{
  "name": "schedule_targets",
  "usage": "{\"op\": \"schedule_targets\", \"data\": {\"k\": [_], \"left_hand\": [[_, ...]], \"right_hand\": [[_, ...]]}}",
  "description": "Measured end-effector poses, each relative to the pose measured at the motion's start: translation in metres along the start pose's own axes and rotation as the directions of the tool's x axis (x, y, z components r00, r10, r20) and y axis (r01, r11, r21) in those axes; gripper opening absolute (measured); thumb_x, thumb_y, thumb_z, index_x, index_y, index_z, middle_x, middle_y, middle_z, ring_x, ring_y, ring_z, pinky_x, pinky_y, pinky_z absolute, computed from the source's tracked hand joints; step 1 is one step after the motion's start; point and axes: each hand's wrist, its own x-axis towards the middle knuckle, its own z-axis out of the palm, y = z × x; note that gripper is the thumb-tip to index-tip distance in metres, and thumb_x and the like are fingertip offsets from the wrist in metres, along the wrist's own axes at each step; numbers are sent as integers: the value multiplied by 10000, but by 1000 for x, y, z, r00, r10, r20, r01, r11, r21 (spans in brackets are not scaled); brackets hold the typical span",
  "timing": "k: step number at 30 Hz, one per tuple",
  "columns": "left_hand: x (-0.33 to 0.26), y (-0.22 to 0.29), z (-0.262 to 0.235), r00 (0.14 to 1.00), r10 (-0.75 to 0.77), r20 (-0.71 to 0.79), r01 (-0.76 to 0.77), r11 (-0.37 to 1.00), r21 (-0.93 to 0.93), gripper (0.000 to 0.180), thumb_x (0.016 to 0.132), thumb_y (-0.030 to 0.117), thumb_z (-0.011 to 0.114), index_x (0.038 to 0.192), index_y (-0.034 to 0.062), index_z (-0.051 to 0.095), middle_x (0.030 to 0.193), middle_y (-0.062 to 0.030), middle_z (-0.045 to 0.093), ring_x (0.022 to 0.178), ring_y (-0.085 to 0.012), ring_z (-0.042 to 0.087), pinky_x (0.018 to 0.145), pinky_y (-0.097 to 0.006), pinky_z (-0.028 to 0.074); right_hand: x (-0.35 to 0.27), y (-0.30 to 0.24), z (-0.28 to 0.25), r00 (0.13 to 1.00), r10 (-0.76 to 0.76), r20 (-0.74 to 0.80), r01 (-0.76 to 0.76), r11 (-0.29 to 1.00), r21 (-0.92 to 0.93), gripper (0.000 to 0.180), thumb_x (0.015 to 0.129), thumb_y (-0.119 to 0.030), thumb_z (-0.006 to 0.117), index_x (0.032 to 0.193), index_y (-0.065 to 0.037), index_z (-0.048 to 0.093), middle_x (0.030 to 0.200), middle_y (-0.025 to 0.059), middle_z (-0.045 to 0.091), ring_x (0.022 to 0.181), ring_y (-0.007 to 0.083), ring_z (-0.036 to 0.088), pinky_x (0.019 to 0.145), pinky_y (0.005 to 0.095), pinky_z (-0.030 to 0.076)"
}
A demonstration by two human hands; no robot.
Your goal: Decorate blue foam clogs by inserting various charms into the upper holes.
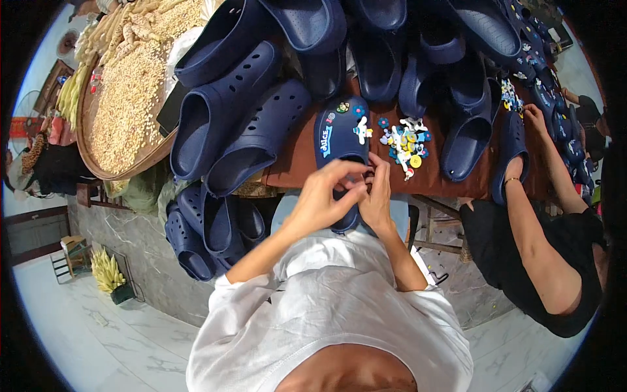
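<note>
On my feed the clog (344,140) sits under and beyond the hands, its long axis running outward, toe pointing away — smooth, navy, round-nosed. Left hand (326,199) and right hand (377,199) curl half closed; I can't tell whether they pinch anything. Small multicoloured charms (408,145) heap beyond the right.

Near the middle of the frame, a light-blue charm (326,140) is bearing bold white capital letters, running lengthwise along the left side of a navy clog (346,140). Just above it, a small round charm (331,117) is showing a mark too tiny to read.
</note>
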Motion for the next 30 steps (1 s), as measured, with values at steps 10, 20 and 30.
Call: {"op": "schedule_targets", "data": {"k": [10, 20, 30], "left_hand": [[-23, -52, 36, 899, -403, -169, 253, 796, -551, 370, 991, 290, 573, 1251, 29, 552, 1167, -47, 597, 1060, -127, 551, 962, -292, 397], [21, -66, 43, 795, -599, -96, 70, 248, -966, 252, 925, 252, 667, 1071, 47, 663, 1078, -17, 641, 1011, -133, 549, 913, -313, 395], [21, -74, 37, 824, -566, -7, 111, 174, -979, 177, 853, 78, 663, 1025, 37, 652, 999, -23, 654, 981, -152, 577, 932, -318, 417]], "right_hand": [[-9, -20, -6, 996, 86, 22, -88, 990, 114, 338, 968, -147, 580, 1242, 33, 499, 1079, 159, 555, 901, 212, 612, 740, 313, 507], [71, -23, 5, 987, 162, -16, -163, 978, -131, 582, 765, -462, 804, 1007, -25, 506, 836, 123, 609, 700, 221, 618, 655, 360, 516], [65, -29, -3, 998, -18, 59, 34, 957, -287, 326, 939, -281, 627, 997, 5, 482, 867, 204, 580, 760, 351, 621, 657, 443, 501]]}}
